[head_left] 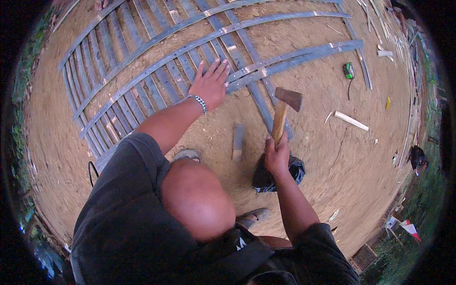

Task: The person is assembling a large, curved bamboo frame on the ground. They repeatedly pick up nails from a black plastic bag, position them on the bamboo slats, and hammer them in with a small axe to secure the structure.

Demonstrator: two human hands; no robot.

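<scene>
My left hand (210,89) lies flat with fingers spread on a lattice of grey slats (156,91), near its front edge. A chain bracelet circles that wrist. In my right hand (277,156) is a hatchet (280,121), gripped low on its wooden handle, its rusty head tilted up. The hatchet is just right of a long slat that sticks out from the lattice towards me. Two long slats (308,58) run side by side to the right of my left hand. Beneath my right hand sits a black plastic bag (263,179); its contents are hidden.
A short piece of slat (238,141) lies on the bare earth before my knee. Further right are a green tape measure (348,71), a pale stick (351,120) and a yellow scrap (388,103). Another person's hand (100,4) shows at the lattice's far left.
</scene>
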